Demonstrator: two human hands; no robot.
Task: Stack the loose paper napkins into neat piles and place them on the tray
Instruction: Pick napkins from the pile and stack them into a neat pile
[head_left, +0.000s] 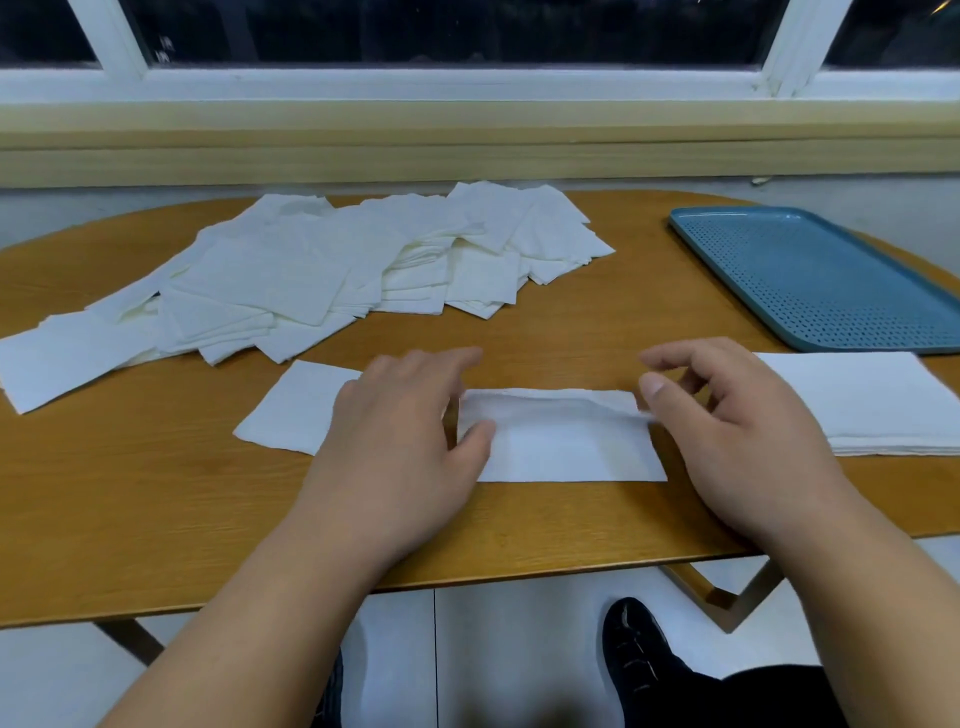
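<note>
Folded napkin (561, 441): white, long flat strip with a soft ridge along its far edge, on the table left of the tray (831, 280) and nearer the person. Left hand (400, 441) lies flat and relaxed, thumb pressing the strip's left end. Right hand (737, 426) is loosely curled at its right end, thumb tip touching; can't tell if it grips.

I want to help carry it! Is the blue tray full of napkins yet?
Empty, where visible: the blue tray shows only its bare dotted floor; the neat pile lies on the table.
</note>
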